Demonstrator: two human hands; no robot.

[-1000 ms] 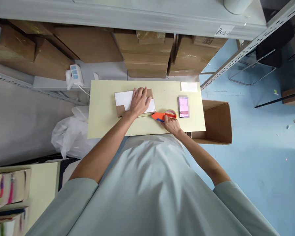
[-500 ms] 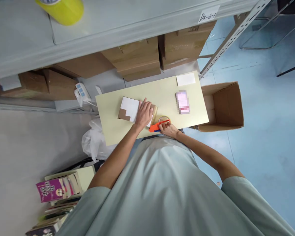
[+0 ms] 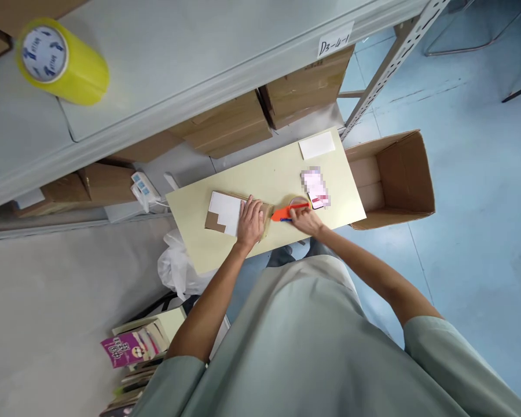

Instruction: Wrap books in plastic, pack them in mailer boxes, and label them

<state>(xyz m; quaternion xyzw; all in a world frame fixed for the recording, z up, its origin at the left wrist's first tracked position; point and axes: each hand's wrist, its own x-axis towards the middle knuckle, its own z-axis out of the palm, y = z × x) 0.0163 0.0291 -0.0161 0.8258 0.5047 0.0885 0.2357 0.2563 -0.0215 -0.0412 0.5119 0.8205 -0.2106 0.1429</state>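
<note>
My left hand (image 3: 250, 223), fingers spread flat, presses small brown cardboard box with white label (image 3: 226, 214) on pale yellow tabletop (image 3: 208, 250). My right fingers clench orange plastic tape dispenser (image 3: 283, 214), tip at box's right end. Pink-screened phone (image 3: 316, 189) lies just beyond.

Room for a hand runs along the far side of the counter (image 3: 282, 169), behind the small box (image 3: 226, 211). Nearer in, the box and tape dispenser (image 3: 283, 214) block the way; the phone (image 3: 316, 190) and white card (image 3: 316, 145) obstruct the right end.
</note>
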